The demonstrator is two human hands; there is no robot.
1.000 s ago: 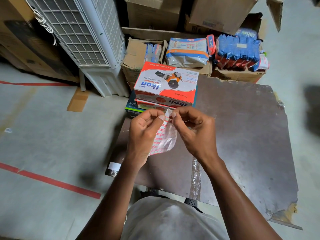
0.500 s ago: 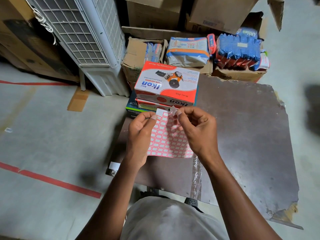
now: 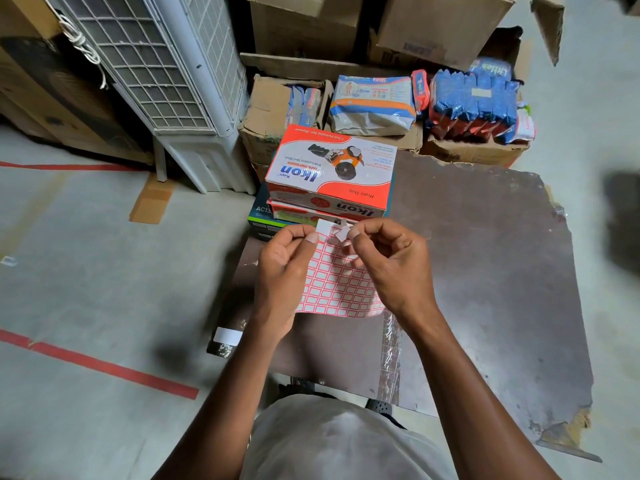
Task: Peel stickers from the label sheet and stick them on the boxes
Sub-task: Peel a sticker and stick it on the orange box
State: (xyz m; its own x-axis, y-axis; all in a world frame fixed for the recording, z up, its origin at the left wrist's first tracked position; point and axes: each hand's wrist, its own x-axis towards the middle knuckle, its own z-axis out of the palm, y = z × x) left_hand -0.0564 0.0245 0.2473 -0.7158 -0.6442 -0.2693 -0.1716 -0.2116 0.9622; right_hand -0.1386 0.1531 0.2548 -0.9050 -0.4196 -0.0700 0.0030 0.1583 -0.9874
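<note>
I have the label sheet (image 3: 337,285) held up above the dark surface (image 3: 485,271), just in front of the stack of boxes (image 3: 329,174). My left hand (image 3: 282,271) pinches the sheet's top left corner between thumb and forefinger. My right hand (image 3: 388,261) pinches a small sticker (image 3: 341,233) at the top edge of the sheet; from here I cannot tell whether it has come fully free or still clings by one edge.

The risks I see are these. If the sticker is still partly attached and I pull too sharply, it may tear, or it may lift its neighbour with it. The thing is tiny and limp, so it could well fold over on itself or stick to my fingertip rather than to the carton. The sheet hangs from one corner only, so a tug from the right could bend it or slip it out of my left grip, and it would drop onto the surface. The top box is close, which helps, but its printed lid looks glossy, and a sticker pressed on with a creased corner would probably lift again. I would also want to avoid covering the lettering.
</note>
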